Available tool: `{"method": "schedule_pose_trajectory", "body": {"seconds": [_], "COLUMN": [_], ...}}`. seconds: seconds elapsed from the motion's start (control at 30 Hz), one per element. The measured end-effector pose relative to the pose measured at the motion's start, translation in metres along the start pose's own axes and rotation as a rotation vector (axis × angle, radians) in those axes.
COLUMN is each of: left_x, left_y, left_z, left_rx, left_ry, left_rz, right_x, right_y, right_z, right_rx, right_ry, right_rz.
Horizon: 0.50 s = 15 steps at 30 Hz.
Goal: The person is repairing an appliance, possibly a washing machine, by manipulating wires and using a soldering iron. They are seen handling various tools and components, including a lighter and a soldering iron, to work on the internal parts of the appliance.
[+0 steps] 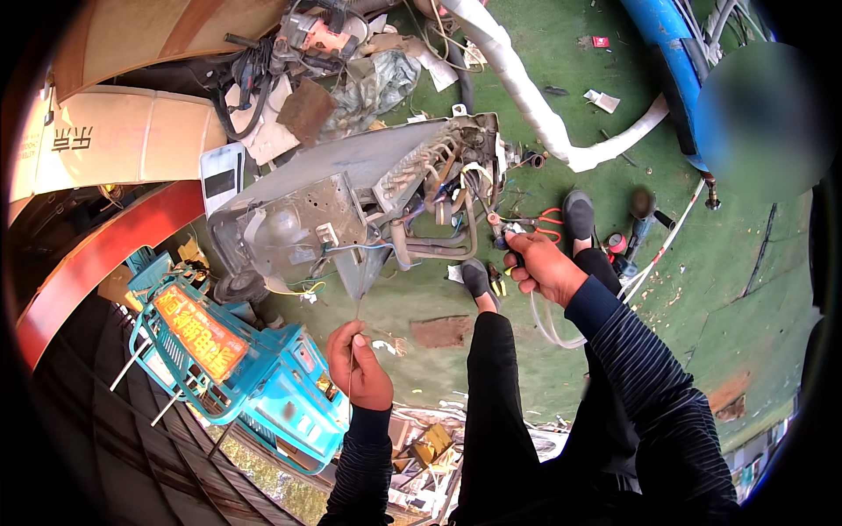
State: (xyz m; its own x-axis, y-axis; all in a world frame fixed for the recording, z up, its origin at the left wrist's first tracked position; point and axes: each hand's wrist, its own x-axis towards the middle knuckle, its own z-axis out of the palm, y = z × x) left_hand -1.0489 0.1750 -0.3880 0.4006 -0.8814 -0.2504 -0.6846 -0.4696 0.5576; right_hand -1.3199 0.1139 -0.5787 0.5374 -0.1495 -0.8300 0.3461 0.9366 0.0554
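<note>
In my left hand, closed in a pinch, is a thin brownish rod that points up toward the machine. My right hand is closed around a small dark-handled tool; most of it is hidden by the fingers. A clear hose loops below that hand. In front of both hands lies an old grey air-conditioner unit, opened up, with bent copper pipes, loose wires and a finned coil. Red-handled pliers or scissors lie just beyond my right hand.
A teal plastic frame with an orange sign stands at the left. White-wrapped pipe crosses the green floor. A power tool sits at the back, cardboard at far left, a blue cylinder at far right.
</note>
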Motion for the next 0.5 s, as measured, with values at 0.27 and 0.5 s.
{"method": "schedule_pose_trajectory", "body": {"seconds": [0.27,0.5], "left_x": [0.039,0.049], "left_y": [-0.018,-0.024], "left_z": [0.033,0.041], "left_rx": [0.011,0.071], "left_ry": [-0.052,-0.065], "left_rz": [-0.016,0.019], "right_x": [0.039,0.028], "right_y": [-0.025,-0.045], "right_z": [0.000,0.005], "right_rx": [-0.324,-0.479], "right_ry": [-0.016,0.060], "right_rz": [0.003,0.000]}}
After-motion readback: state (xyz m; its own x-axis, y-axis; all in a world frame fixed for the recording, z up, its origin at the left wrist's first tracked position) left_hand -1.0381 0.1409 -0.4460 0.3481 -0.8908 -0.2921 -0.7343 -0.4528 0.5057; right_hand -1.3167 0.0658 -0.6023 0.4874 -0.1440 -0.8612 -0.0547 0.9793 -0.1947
